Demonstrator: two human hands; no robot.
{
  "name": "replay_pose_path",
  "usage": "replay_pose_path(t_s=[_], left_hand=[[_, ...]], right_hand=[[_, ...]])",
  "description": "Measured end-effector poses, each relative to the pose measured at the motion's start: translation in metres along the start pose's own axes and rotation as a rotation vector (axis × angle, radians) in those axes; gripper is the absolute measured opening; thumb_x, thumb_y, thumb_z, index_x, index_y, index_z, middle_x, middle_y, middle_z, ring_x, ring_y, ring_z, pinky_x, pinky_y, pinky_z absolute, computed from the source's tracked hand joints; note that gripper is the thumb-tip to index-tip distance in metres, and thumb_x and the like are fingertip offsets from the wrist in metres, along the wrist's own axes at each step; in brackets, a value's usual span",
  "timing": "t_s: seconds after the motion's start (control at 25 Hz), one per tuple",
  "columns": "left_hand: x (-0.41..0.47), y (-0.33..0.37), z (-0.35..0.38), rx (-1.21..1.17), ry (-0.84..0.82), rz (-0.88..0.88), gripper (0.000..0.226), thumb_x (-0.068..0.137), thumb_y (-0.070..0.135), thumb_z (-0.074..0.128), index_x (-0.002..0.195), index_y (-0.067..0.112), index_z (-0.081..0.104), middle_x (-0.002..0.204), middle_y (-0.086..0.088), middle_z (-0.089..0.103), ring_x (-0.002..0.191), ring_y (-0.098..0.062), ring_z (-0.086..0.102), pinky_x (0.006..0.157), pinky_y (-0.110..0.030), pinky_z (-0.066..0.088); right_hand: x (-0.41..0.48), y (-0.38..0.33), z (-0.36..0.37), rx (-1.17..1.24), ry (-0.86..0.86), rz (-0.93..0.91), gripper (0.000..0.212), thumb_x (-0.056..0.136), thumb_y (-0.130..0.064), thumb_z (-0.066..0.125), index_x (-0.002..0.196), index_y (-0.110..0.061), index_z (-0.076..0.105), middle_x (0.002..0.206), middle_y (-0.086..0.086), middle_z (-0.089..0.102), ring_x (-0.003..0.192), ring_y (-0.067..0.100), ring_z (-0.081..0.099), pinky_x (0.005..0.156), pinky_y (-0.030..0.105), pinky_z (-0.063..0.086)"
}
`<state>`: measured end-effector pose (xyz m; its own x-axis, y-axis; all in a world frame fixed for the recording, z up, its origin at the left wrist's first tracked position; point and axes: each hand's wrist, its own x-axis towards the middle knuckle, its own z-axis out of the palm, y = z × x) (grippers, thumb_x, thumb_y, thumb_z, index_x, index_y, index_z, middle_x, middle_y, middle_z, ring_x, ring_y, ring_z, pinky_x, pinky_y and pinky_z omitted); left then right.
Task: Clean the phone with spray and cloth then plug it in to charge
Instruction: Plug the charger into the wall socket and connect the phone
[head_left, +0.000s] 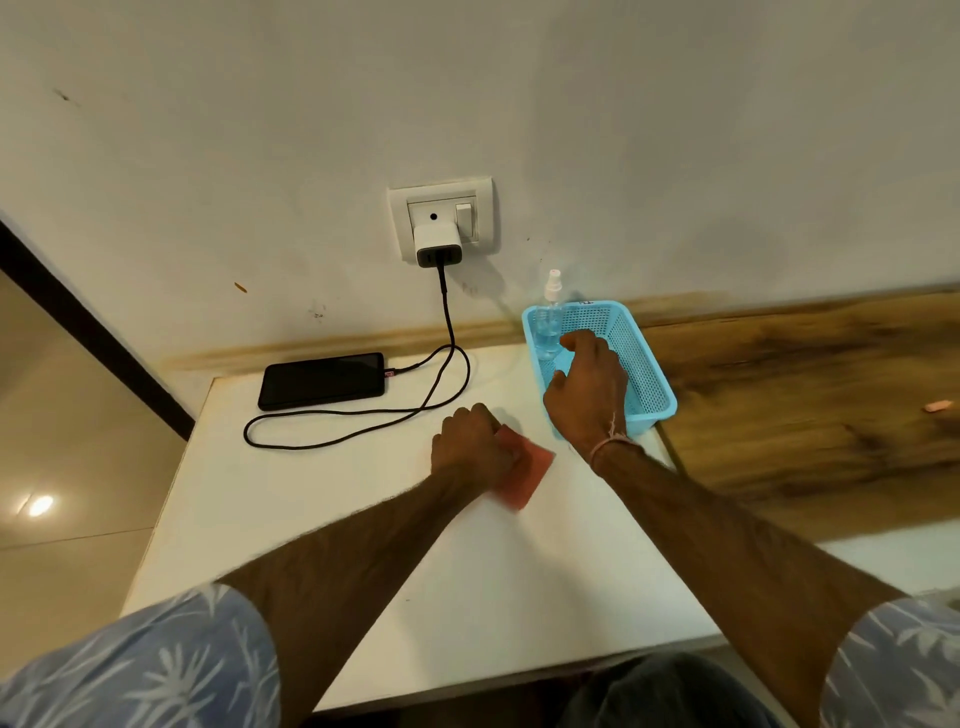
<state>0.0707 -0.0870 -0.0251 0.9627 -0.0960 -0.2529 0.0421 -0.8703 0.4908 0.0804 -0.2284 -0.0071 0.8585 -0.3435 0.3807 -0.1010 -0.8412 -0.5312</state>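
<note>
The phone (322, 382) lies flat, dark screen up, glossy black, at the back of the white table (363, 519). A black cable (447, 306) is plugged into its right end and runs up to the white charger (437, 247) in the wall socket. Right of the phone and nearer the person, the left hand (470, 441) grips a folded pink cloth (527, 473) against the tabletop. Further right, the right hand (589, 389) hangs inside a blue basket (644, 364), fingers loosely bent and holding nothing, its thumb just beside the clear spray bottle (549, 322) standing there.
</note>
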Motion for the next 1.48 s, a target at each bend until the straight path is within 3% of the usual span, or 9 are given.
replay_pose_path(t_s=[0.12, 0.24, 0.44, 0.56, 0.68, 0.88, 1.04, 1.2, 1.48], left_hand=[[-0.001, -0.002, -0.002, -0.183, -0.006, -0.079, 0.025, 0.083, 0.026, 0.074, 0.104, 0.014, 0.068, 0.109, -0.005, 0.068, 0.104, -0.025, 0.064, 0.09, -0.041, 0.055], [-0.006, -0.004, -0.014, -0.422, -0.019, -0.189, 0.012, 0.082, 0.012, 0.075, 0.092, 0.013, 0.07, 0.097, -0.008, 0.07, 0.082, -0.02, 0.066, 0.069, -0.032, 0.059], [-0.015, 0.015, -0.056, -0.912, -0.075, -0.319, 0.012, 0.085, -0.001, 0.074, 0.095, -0.005, 0.069, 0.092, -0.021, 0.074, 0.075, -0.027, 0.072, 0.059, -0.033, 0.06], [-0.012, 0.037, -0.071, -1.054, -0.081, -0.322, 0.011, 0.085, -0.006, 0.072, 0.096, -0.008, 0.072, 0.089, -0.019, 0.075, 0.072, -0.027, 0.073, 0.064, -0.035, 0.063], [-0.002, 0.057, -0.071, -1.171, -0.109, -0.315, 0.006, 0.088, -0.005, 0.069, 0.093, -0.004, 0.072, 0.088, -0.016, 0.074, 0.071, -0.025, 0.072, 0.064, -0.035, 0.063], [0.032, 0.071, -0.044, -0.928, 0.025, -0.262, 0.04, 0.094, 0.03, 0.068, 0.126, 0.006, 0.061, 0.116, -0.013, 0.067, 0.1, -0.03, 0.068, 0.086, -0.04, 0.059], [0.037, 0.074, -0.032, -0.682, -0.019, -0.133, 0.072, 0.089, 0.023, 0.075, 0.151, 0.014, 0.039, 0.142, -0.008, 0.054, 0.12, -0.027, 0.058, 0.083, -0.031, 0.049], [0.039, 0.069, -0.021, -0.641, -0.09, 0.006, 0.06, 0.081, 0.002, 0.071, 0.136, 0.018, 0.053, 0.124, -0.005, 0.065, 0.103, -0.02, 0.062, 0.068, -0.021, 0.049], [0.041, 0.067, -0.011, -0.576, -0.058, 0.075, 0.048, 0.082, 0.006, 0.065, 0.128, 0.016, 0.058, 0.114, -0.007, 0.069, 0.099, -0.023, 0.065, 0.074, -0.029, 0.056]], right_hand=[[-0.023, -0.006, -0.007, 0.018, 0.045, -0.128, 0.04, 0.073, -0.004, 0.069, 0.111, -0.012, 0.057, 0.105, 0.009, 0.061, 0.099, 0.029, 0.058, 0.09, 0.04, 0.04], [-0.047, -0.011, -0.017, 0.091, -0.128, -0.246, 0.047, 0.075, -0.019, 0.073, 0.119, -0.014, 0.055, 0.116, 0.006, 0.059, 0.109, 0.025, 0.054, 0.099, 0.039, 0.041], [-0.066, -0.015, -0.018, -0.044, -0.405, -0.485, 0.087, 0.082, -0.042, 0.068, 0.151, -0.009, 0.025, 0.156, 0.007, 0.031, 0.145, 0.021, 0.027, 0.121, 0.035, 0.012], [-0.051, -0.015, -0.019, -0.1, -0.334, -0.516, 0.078, 0.087, -0.017, 0.065, 0.151, -0.003, 0.024, 0.157, 0.013, 0.027, 0.146, 0.025, 0.024, 0.119, 0.031, 0.008], [-0.027, -0.007, -0.03, -0.159, -0.19, -0.526, 0.067, 0.075, 0.011, 0.062, 0.139, 0.005, 0.045, 0.141, 0.022, 0.05, 0.131, 0.034, 0.048, 0.112, 0.038, 0.019], [0.016, 0.023, -0.046, -0.208, -0.298, -0.465, 0.064, 0.088, 0.006, 0.052, 0.147, -0.012, 0.036, 0.148, 0.01, 0.043, 0.138, 0.028, 0.04, 0.116, 0.035, 0.026], [0.041, 0.046, -0.043, -0.257, -0.378, -0.437, 0.061, 0.085, 0.009, 0.049, 0.142, -0.014, 0.043, 0.141, 0.009, 0.05, 0.13, 0.027, 0.045, 0.108, 0.037, 0.037], [0.063, 0.062, -0.016, -0.331, -0.514, -0.384, 0.04, 0.088, 0.002, 0.053, 0.125, -0.014, 0.05, 0.129, 0.01, 0.056, 0.117, 0.027, 0.053, 0.099, 0.035, 0.044], [0.08, 0.079, 0.016, -0.492, -0.482, -0.453, 0.022, 0.093, -0.007, 0.054, 0.114, -0.013, 0.052, 0.127, 0.013, 0.057, 0.115, 0.029, 0.053, 0.1, 0.036, 0.041]])
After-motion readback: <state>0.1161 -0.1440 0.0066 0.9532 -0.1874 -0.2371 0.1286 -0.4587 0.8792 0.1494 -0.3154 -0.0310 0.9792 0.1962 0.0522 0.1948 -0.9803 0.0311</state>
